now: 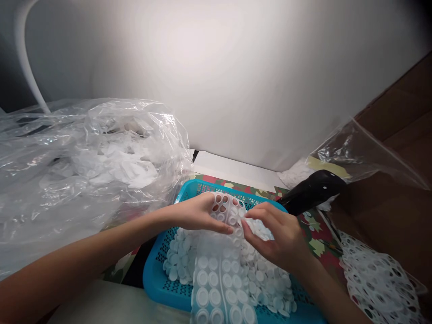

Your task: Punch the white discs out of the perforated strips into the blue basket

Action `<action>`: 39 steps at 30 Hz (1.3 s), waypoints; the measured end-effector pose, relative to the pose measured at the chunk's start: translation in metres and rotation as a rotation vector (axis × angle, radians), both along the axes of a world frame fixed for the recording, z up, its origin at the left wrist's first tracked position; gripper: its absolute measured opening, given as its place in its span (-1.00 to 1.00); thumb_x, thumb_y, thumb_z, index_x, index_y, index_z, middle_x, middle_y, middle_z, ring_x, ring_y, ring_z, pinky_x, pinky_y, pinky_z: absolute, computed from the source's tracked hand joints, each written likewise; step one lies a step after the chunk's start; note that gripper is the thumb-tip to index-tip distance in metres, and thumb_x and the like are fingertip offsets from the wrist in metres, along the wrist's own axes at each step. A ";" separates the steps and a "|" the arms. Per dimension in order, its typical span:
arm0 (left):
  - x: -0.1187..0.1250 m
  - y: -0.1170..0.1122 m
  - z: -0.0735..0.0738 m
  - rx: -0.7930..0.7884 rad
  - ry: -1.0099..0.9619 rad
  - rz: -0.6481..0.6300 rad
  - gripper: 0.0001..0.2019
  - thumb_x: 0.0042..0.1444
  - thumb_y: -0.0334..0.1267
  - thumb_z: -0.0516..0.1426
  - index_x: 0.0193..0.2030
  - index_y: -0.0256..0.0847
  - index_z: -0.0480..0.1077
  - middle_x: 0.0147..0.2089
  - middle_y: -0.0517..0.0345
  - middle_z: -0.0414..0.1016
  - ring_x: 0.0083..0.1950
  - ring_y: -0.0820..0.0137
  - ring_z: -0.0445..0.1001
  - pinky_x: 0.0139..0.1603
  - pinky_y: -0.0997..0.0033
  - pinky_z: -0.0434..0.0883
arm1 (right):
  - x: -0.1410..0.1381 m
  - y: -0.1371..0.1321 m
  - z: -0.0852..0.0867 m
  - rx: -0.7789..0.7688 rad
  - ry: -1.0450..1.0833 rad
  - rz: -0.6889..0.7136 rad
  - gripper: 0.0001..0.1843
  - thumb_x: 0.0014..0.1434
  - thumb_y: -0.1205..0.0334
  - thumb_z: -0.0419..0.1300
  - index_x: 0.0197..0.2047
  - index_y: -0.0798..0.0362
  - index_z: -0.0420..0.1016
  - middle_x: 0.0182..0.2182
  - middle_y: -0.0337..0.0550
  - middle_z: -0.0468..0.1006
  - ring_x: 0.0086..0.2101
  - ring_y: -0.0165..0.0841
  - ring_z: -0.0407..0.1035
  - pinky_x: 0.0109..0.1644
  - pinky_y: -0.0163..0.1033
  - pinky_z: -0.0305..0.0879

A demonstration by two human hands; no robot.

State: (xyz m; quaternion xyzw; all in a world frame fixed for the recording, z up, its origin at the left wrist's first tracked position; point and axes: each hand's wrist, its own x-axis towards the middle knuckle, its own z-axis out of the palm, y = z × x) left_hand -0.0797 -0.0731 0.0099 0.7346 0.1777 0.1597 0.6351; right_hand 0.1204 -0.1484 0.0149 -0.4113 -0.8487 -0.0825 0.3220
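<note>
My left hand grips the upper part of a white perforated sheet with rows of round discs in it. Near its top end several holes stand bare, with fingers showing through them. Lower down, the discs still sit in their rows, and the sheet hangs over the near rim of a blue plastic basket. At the sheet's right edge, my right hand has thumb and forefinger pinched on a small white disc. Loose white discs fill the basket beneath both hands.
A large clear plastic bag of white scraps lies at the left. Beyond the basket to the right is a black handle-like object. Punched-out white sheets pile up at the right, beside a brown cardboard box.
</note>
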 end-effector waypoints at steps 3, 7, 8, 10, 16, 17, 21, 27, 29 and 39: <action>0.000 0.000 -0.002 0.016 0.005 -0.037 -0.53 0.06 -0.34 0.15 0.13 -0.23 0.19 -0.06 -0.01 0.41 -0.09 0.31 0.40 -0.10 0.29 0.35 | -0.001 0.001 -0.001 -0.070 -0.099 0.104 -0.80 0.09 0.36 0.18 -0.16 0.06 0.40 -0.27 -0.14 0.51 -0.29 -0.34 0.38 -0.26 -0.24 0.33; -0.001 0.002 -0.003 0.105 0.061 -0.045 -0.56 0.08 -0.32 0.14 0.12 -0.23 0.22 -0.06 0.01 0.42 -0.08 0.30 0.40 -0.12 0.31 0.35 | -0.001 0.001 -0.004 -0.082 -0.129 0.126 -0.81 0.11 0.38 0.18 -0.15 0.08 0.44 -0.29 -0.17 0.55 -0.33 -0.36 0.39 -0.27 -0.23 0.34; -0.001 0.003 -0.003 0.124 0.075 -0.049 -0.57 0.08 -0.31 0.14 0.11 -0.23 0.23 -0.08 0.02 0.43 -0.10 0.29 0.40 -0.13 0.32 0.35 | -0.001 0.001 -0.005 -0.077 -0.133 0.132 -0.81 0.11 0.38 0.19 -0.16 0.09 0.45 -0.30 -0.18 0.56 -0.34 -0.36 0.39 -0.28 -0.24 0.34; -0.002 0.003 -0.004 0.153 0.098 -0.056 -0.57 0.09 -0.30 0.13 0.12 -0.22 0.23 -0.08 0.03 0.44 -0.12 0.30 0.41 -0.15 0.33 0.36 | -0.001 0.000 -0.006 -0.046 -0.146 0.142 -0.82 0.11 0.38 0.20 -0.17 0.10 0.46 -0.32 -0.20 0.57 -0.36 -0.36 0.39 -0.30 -0.24 0.35; -0.002 0.002 -0.005 0.224 0.073 -0.082 -0.44 0.07 -0.27 0.16 0.22 -0.18 0.12 -0.04 0.06 0.41 -0.09 0.34 0.37 -0.07 0.35 0.33 | -0.003 -0.002 -0.004 0.092 -0.255 0.122 -0.86 0.09 0.37 0.22 -0.23 0.17 0.49 -0.39 -0.18 0.58 -0.38 -0.34 0.41 -0.30 -0.22 0.35; -0.002 0.002 -0.005 0.231 0.068 -0.086 -0.44 0.07 -0.26 0.15 0.22 -0.19 0.12 -0.07 0.07 0.42 -0.13 0.36 0.37 -0.10 0.37 0.33 | -0.003 -0.002 -0.003 0.106 -0.264 0.116 -0.87 0.09 0.38 0.22 -0.24 0.18 0.49 -0.40 -0.18 0.58 -0.38 -0.33 0.42 -0.30 -0.22 0.35; -0.001 0.001 -0.002 0.230 0.100 -0.089 -0.55 0.11 -0.26 0.10 0.16 -0.24 0.18 -0.24 0.12 0.42 -0.32 0.44 0.32 -0.36 0.49 0.29 | -0.002 -0.001 -0.004 0.078 -0.228 0.094 -0.92 0.07 0.41 0.21 -0.30 0.15 0.49 -0.44 -0.20 0.57 -0.41 -0.36 0.41 -0.31 -0.26 0.33; 0.000 0.001 0.000 0.202 0.025 -0.100 -0.75 0.08 -0.43 0.06 -0.07 -0.29 0.30 -0.30 0.17 0.34 -0.32 0.48 0.28 -0.31 0.52 0.27 | -0.006 -0.004 -0.006 0.023 0.003 -0.054 -0.93 0.02 0.43 0.19 -0.43 0.09 0.40 -0.55 -0.28 0.44 -0.51 -0.45 0.30 -0.45 -0.32 0.19; -0.001 0.002 0.000 0.168 0.021 -0.114 -0.82 0.07 -0.44 0.06 -0.15 -0.30 0.31 -0.34 0.20 0.31 -0.35 0.50 0.26 -0.35 0.54 0.25 | -0.007 -0.005 -0.005 -0.014 0.073 -0.137 -0.90 0.01 0.42 0.17 -0.50 0.08 0.35 -0.61 -0.31 0.33 -0.57 -0.49 0.20 -0.52 -0.34 0.11; -0.003 0.000 0.002 0.260 0.130 -0.109 -0.87 0.06 -0.42 0.07 -0.21 -0.27 0.33 -0.34 0.21 0.33 -0.36 0.50 0.26 -0.39 0.56 0.23 | 0.000 -0.002 0.002 0.060 0.311 -0.282 -0.80 -0.05 0.46 0.12 -0.58 0.07 0.18 -0.63 -0.34 0.14 -0.60 -0.50 0.05 -0.54 -0.33 0.01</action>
